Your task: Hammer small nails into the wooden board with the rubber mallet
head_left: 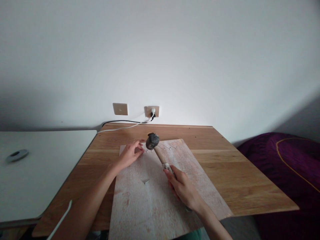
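Hammer (160, 155) gripped in right fingers (171, 176); left fingers (138, 154) parted beside nail (147, 151)

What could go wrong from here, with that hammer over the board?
The hammer, gripped in the right hand, might catch the left hand, whose fingertips appear close to its head. The loose metal pieces, probably nails, lying on the board could bounce or roll if it is jolted.

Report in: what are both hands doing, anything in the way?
Right fingers wrapped round hammer, over the board. Left fingers beside small nails near board's far edge, grip unclear. In the way, perhaps: what look like loose nails, mid-board.
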{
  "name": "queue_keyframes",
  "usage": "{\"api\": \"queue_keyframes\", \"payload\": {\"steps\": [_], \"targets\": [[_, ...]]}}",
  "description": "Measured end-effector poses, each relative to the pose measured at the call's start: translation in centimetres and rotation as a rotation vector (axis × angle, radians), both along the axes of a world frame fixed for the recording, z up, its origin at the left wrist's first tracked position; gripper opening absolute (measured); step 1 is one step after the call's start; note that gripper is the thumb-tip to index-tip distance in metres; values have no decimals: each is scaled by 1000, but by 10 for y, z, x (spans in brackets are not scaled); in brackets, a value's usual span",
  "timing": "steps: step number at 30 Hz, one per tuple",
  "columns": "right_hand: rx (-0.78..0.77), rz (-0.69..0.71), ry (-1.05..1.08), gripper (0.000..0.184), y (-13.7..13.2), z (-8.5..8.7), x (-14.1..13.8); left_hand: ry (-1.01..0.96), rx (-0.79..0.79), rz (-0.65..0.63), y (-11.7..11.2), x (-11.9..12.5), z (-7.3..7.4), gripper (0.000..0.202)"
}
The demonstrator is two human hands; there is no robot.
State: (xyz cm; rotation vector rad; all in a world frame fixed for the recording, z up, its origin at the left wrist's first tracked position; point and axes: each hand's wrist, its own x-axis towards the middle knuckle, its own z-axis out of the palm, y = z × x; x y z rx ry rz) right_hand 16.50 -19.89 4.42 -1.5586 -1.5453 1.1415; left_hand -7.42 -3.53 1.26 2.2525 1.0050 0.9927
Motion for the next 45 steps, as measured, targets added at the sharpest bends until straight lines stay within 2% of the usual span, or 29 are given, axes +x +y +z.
{"api": "queue_keyframes", "payload": {"steps": [6,11,16,20,24,26,28,31,34,36,38,42,45], "targets": [[43,26,17,40,4,14,-8,44,25,68,0,-1,-4,75],[42,87,-125,36,12,10,-15,23,-10,62,-2,-1,-3,83],[3,31,-36,42,4,3,-7,12,-17,39,-2,-2,-2,72],[-48,-20,52,48,-7,1,5,62,-5,62,-8,-3,11,52],[-94,-35,110,54,-11,-7,12,198,41,-15,-43,-2,35,16],[-103,-47,143,57,-11,-11,13,341,56,-125,-69,0,44,16],[-107,-63,160,60,-11,-12,12,425,89,-181,-95,2,47,17],[-119,-80,168,63,-10,-12,12,455,151,-134,-120,1,39,16],[-109,-82,164,64,-10,-13,11,447,195,-48,-129,-2,26,7],[-90,-72,165,64,-10,-15,12,434,219,-24,-128,-4,18,3],[-81,-67,178,63,-9,-18,12,422,237,-11,-124,-7,14,7],[-87,-68,218,62,-8,-18,13,433,218,47,-111,-11,11,11],[-84,-68,219,61,-9,-16,13,423,209,70,-102,-15,10,5]]}}
